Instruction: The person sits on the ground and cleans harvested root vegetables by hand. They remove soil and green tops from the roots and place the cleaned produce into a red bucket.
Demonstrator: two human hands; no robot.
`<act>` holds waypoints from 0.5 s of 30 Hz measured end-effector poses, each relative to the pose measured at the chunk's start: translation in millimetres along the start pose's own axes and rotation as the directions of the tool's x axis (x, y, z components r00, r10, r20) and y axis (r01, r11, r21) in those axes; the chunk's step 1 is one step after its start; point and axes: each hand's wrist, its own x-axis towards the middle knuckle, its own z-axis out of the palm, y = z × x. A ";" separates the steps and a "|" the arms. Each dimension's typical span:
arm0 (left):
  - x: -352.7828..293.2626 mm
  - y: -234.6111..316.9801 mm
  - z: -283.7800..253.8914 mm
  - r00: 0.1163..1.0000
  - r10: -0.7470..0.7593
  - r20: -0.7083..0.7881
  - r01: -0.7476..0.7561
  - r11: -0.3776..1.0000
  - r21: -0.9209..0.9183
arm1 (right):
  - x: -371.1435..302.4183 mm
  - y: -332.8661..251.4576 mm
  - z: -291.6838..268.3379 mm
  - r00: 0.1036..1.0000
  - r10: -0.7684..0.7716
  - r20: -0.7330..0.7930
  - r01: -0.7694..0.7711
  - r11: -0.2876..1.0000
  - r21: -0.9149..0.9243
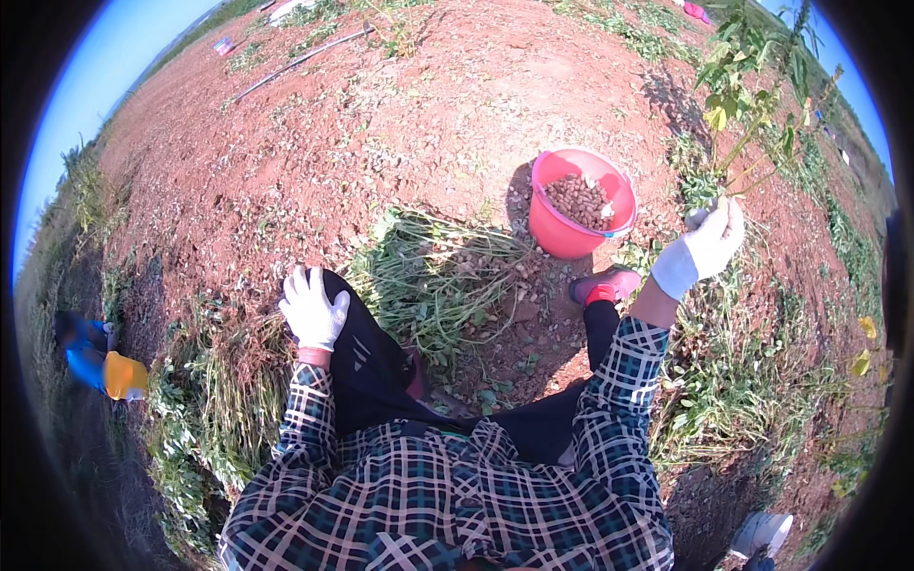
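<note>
My left hand (312, 308), in a white knit glove, rests on my left knee with its fingers apart, holding nothing. Out to the right, my right hand (706, 246) is raised in a matching glove, its fingers curled together. Thin stems of a tall leafy plant (747, 133) meet its fingertips in the picture; whether they are gripped I cannot tell. A pink bucket (566, 233), partly filled with peanuts in their shells (579, 200), stands ahead, left of that hand. Between my legs and the bucket lies a heap of pulled peanut plants (428, 285).
More pulled plants lie at my left (238, 409) and right (733, 390). My shoe (609, 284) is just below the bucket. Reddish soil (381, 124) with scattered dry leaves stretches ahead, with a long pole (303, 65) on it. Another person (88, 362) in blue is at far left, beside something yellow (125, 377).
</note>
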 end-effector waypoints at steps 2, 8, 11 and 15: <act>6.3 4.2 1.4 0.999 0.023 -0.023 -0.023 1.000 -0.018 | 27.4 94.9 4.5 0.957 0.137 0.257 -0.054 0.951 -0.306; -0.8 15.5 -5.0 0.993 0.115 0.001 -0.115 0.993 0.021 | -11.6 133.0 -38.7 0.767 0.454 0.454 -0.229 0.854 -0.467; 3.3 47.4 21.0 0.948 0.310 -0.073 -0.313 0.949 -0.028 | -29.0 96.6 -80.8 0.587 0.644 0.490 -0.505 0.765 -0.401; 13.2 114.3 100.2 0.875 0.342 0.344 -0.149 0.865 -0.479 | -58.8 120.3 -148.6 0.415 0.837 0.356 -0.703 0.543 -0.459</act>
